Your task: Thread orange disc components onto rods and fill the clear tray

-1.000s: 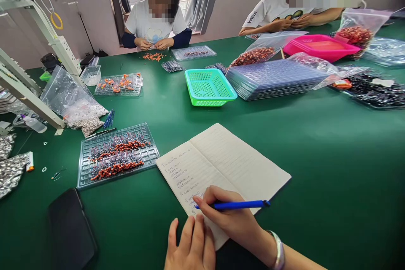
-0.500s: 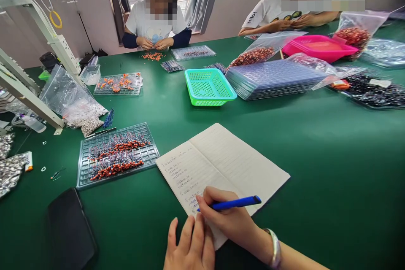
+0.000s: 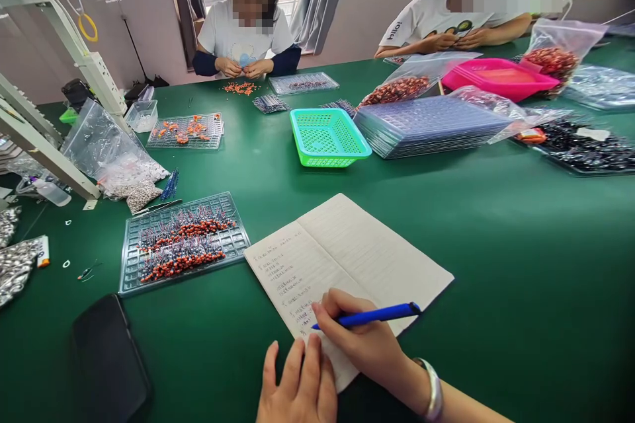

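An open notebook (image 3: 370, 248) lies at an angle on the green table, with handwritten lines on its left page and a bare right page. My right hand (image 3: 360, 337) is closed around a blue pen (image 3: 380, 314), whose tip meets the lower part of the written page. A silver bangle (image 3: 430, 386) circles my right wrist. Flat at the notebook's lower left edge rests my left hand (image 3: 300, 383), fingers spread, fingertips on the paper and nothing held. Left of the notebook is a clear tray (image 3: 235, 248) with rows of small orange-and-black wired parts (image 3: 186, 228).
A black phone (image 3: 109, 357) lies at lower left. Beyond the notebook stand a green basket (image 3: 330, 160) and stacked clear trays (image 3: 431, 119). Bags of small parts (image 3: 133, 172) lie by the white frame (image 3: 99, 79). Two people (image 3: 243, 46) work across the table.
My right hand and the pen have shifted slightly to the right along the page. My left hand stays in place on the notebook's edge.
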`<state>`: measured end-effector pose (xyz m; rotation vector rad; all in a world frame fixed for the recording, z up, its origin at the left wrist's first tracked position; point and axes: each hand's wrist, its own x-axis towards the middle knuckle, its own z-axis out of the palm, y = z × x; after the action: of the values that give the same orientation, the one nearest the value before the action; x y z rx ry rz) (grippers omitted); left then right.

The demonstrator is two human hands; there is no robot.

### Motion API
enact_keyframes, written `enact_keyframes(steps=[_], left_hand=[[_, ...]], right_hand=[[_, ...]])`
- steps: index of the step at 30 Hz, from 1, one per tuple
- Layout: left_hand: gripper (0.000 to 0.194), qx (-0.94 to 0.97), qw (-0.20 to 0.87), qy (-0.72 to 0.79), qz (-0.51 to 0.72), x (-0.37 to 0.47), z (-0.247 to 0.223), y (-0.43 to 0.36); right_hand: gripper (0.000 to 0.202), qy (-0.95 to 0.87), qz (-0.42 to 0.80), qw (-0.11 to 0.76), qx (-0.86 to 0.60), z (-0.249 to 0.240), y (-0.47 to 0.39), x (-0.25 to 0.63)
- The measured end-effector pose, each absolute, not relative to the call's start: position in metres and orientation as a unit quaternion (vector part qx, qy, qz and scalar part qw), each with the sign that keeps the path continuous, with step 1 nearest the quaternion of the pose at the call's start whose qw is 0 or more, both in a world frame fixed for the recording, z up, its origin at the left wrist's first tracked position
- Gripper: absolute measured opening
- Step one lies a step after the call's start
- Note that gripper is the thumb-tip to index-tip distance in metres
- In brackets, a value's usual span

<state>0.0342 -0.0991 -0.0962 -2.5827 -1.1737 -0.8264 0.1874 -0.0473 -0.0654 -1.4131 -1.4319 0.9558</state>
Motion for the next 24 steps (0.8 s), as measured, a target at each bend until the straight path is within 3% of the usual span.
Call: enact_keyframes(steps=[24], left_hand=[[0.081, -0.875, 0.078, -0.4, -0.262, 0.0345, -0.0953, -0.1017]], right_hand=[[0.045, -0.603, 0.378, 0.389, -0.585, -0.0626, -0.0466, 0.185]])
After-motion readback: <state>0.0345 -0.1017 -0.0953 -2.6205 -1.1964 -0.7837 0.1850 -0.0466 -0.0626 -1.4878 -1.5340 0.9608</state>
